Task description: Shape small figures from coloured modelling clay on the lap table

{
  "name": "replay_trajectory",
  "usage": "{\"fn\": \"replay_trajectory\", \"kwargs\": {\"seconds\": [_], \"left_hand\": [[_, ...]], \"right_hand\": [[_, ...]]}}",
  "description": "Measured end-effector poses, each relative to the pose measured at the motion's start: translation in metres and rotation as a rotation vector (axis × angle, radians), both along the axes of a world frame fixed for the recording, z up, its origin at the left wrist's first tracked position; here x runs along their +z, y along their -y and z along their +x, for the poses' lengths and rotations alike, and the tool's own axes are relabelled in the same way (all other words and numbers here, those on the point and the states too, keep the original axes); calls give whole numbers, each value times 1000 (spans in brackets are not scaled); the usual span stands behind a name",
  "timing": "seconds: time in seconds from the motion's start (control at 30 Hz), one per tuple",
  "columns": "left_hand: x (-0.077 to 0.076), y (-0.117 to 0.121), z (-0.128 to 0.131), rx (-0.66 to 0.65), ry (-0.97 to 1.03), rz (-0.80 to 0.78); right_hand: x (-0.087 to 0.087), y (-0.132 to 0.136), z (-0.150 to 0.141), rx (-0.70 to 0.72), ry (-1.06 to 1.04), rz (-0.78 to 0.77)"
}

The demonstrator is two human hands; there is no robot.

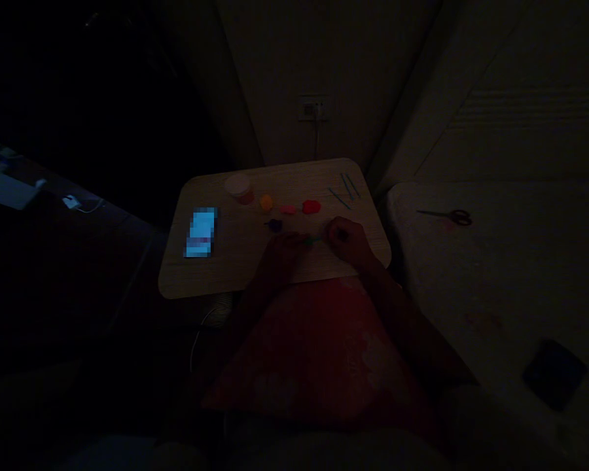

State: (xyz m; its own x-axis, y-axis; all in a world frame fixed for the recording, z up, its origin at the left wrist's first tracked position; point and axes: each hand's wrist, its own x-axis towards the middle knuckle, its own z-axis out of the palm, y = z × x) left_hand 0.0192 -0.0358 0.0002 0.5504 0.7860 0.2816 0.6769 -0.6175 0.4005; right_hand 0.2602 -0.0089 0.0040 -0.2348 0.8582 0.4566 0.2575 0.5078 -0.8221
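Observation:
In the dim light, both hands are over the near side of a small wooden table [226, 275]. My left hand [285, 247] is closed on a thin green stick [313, 240] that points toward my right hand [351, 241]. My right hand is curled closed, with a dark patch at its fingers; I cannot tell what it holds. Just beyond them lie soft-looking lumps: a dark blue one [275, 225] with a thin tip, an orange one [266, 202], a pink one [288, 209] and a red one [311, 207]. Three thin sticks [344, 190] lie at the far right.
A tub with a pale lid [238, 185] stands at the table's back left, near a lit phone [201, 232]. On a pale surface to the right are scissors [454, 216] and a dark blue object [554, 373]. A red cushion [319, 340] covers the lap.

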Motion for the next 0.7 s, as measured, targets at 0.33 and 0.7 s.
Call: {"fn": "replay_trajectory", "kwargs": {"seconds": [0.33,0.7], "left_hand": [[-4,-1,-1,-13,34,44],[-2,-1,0,-22,2,13]], "right_hand": [[-5,-2,0,11,-63,33],[-2,-1,0,-14,-71,45]]}}
